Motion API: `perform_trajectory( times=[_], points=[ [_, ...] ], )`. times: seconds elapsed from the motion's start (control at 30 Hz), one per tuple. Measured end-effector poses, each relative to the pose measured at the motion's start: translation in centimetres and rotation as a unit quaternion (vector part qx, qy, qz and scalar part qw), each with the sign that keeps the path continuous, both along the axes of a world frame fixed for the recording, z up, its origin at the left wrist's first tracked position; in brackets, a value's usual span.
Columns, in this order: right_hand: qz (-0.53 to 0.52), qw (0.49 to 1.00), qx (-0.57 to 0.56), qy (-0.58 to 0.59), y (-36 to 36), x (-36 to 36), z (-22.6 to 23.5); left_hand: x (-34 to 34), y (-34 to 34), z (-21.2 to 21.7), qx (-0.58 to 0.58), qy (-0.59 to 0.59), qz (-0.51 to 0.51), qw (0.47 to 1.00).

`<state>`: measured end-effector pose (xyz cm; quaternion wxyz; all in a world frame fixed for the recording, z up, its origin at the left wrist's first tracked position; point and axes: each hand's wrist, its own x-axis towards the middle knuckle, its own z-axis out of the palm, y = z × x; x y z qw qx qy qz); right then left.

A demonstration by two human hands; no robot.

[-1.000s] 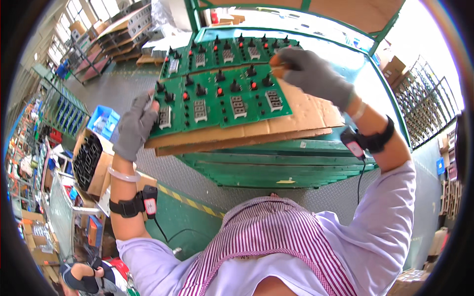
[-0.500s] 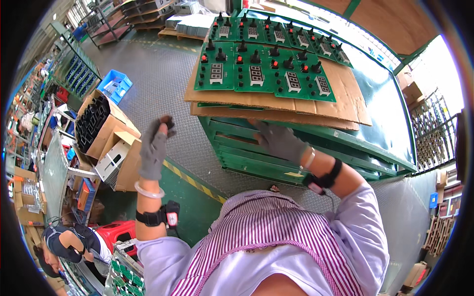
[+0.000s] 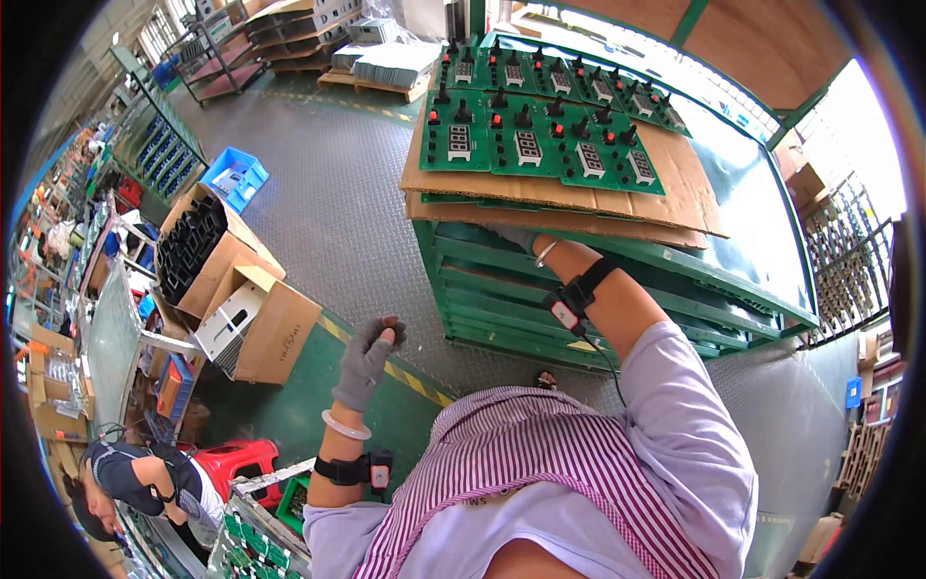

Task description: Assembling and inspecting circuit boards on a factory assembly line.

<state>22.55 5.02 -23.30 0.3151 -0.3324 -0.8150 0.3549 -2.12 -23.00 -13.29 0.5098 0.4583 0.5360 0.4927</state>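
Green circuit boards [image 3: 527,147] with black knobs, red buttons and small digit displays lie in two rows on stacked cardboard sheets [image 3: 569,201]. The sheets rest on top of a green metal rack [image 3: 482,289]. My right hand [image 3: 516,235], in a grey glove, reaches beneath the front edge of the cardboard; its fingers are hidden there, so what they touch does not show. Lower and to the left, my left hand [image 3: 364,365] hangs above the floor in a grey glove with bare fingertips. Its fingers are loosely bent and nothing shows in them.
At left stand cardboard boxes [image 3: 280,338], one holding black parts [image 3: 193,246], and a blue crate [image 3: 234,179] on the floor. A person [image 3: 145,482] bends near a red stool [image 3: 231,463] at lower left. More green boards [image 3: 253,550] stand near my left elbow.
My right hand has moved from in front of the rack to under the cardboard edge. My left hand has dropped lower and nearer my body. The view has shifted slightly.
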Motion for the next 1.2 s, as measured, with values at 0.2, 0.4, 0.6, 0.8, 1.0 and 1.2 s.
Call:
perform_trajectory(
  times=[0.2, 0.4, 0.6, 0.8, 1.0, 1.2],
  points=[
    [0.027, 0.999, -0.028, -0.033, -1.6, -0.2, 3.8, 1.1, 0.0, -0.7, 0.0, -0.022, -0.032, 0.999],
    [0.054, 0.994, -0.061, -0.069, -3.6, -0.4, 7.6, 2.1, -0.6, -1.1, -0.016, -0.013, -0.041, 0.999],
    [0.006, 0.992, 0.009, -0.127, -10.6, 2.6, 13.8, 1.7, -1.7, -0.4, -0.023, 0.001, -0.027, 0.999],
    [0.008, 0.981, 0.081, -0.173, -17.9, 8.3, 18.1, 2.0, -0.2, -1.4, -0.06, -0.054, -0.033, 0.996],
    [0.133, 0.981, 0.053, -0.134, -23.4, 14.5, 25.1, 4.9, 3.9, -1.8, -0.066, -0.07, -0.096, 0.991],
    [-0.152, 0.935, 0.207, -0.243, -20.4, 21.1, 31.9, 7.8, 6.3, -2.0, -0.038, -0.026, -0.176, 0.983]
  ],
)
